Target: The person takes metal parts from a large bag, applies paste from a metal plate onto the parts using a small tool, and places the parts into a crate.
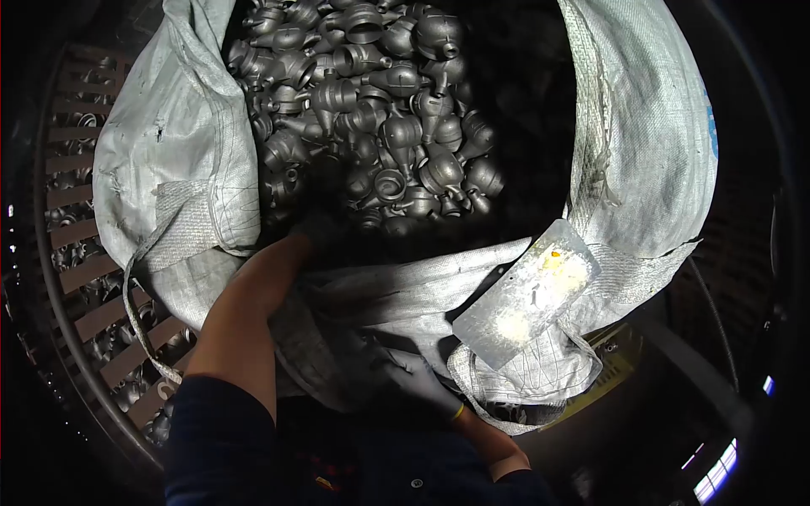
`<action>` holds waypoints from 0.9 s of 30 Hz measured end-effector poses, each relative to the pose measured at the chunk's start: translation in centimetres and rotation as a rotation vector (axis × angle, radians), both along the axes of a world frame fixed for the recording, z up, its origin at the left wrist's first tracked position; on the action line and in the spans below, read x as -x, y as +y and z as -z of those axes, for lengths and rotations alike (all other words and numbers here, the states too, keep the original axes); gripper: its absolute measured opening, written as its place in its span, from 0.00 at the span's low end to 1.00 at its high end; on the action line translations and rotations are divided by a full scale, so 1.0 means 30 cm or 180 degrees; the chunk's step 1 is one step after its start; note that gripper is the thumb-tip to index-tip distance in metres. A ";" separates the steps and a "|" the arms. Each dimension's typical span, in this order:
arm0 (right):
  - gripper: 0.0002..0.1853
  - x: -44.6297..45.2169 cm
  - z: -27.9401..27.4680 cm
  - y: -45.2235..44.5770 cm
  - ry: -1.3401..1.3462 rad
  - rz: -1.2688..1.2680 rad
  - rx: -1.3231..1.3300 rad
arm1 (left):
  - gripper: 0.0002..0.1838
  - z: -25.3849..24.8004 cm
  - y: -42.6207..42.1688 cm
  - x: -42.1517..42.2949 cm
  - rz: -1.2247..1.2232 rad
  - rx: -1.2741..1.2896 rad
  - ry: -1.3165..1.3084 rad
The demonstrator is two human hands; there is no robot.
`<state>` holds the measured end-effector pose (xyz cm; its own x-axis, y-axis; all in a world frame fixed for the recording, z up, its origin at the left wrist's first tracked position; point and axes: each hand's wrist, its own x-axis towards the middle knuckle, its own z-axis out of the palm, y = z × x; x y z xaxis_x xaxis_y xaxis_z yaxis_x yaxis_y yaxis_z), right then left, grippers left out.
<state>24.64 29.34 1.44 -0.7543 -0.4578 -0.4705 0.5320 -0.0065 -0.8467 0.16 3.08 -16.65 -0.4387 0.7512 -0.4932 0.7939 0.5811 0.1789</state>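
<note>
My left arm reaches over the near edge of a large pale woven bag (169, 126). My left hand (319, 226) is a dim shape in deep shadow beside the heaped grey metal castings (396, 126), and its fingers are hidden. The castings are rounded and hollow, with narrow necks. Below the bag's near rim, my right hand (420, 381) wears a light glove with a yellow cuff. It lies close to the bag's folded cloth, and its fingers fade into shadow, so any grip is unclear.
A scuffed metal plate (527, 291) rests tilted on the bag's near right edge. At the left, a slatted brown crate (80, 228) holds more metal parts. A strap loop (135, 295) hangs from the bag's left side. A yellow panel (603, 379) shows at lower right.
</note>
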 end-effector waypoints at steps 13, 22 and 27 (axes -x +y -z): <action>0.17 0.022 -0.104 0.010 -0.0702 0.0515 0.0291 | 0.10 -0.522 0.056 0.169 -0.2548 -0.1013 0.0721; 0.22 0.146 -0.408 0.026 0.0358 0.1856 0.0212 | 0.16 -1.164 0.234 -0.096 -0.4848 -0.3319 -0.2958; 0.25 0.124 -0.584 0.008 0.0708 0.1510 0.0346 | 0.19 -1.286 0.252 -0.402 -0.5151 -0.3948 -0.4143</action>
<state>20.93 29.59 18.94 -0.9664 -0.0797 -0.2445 0.2572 -0.2967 -0.9197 12.22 10.63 21.93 -0.6884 0.3128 -0.6544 -0.7242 -0.3470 0.5960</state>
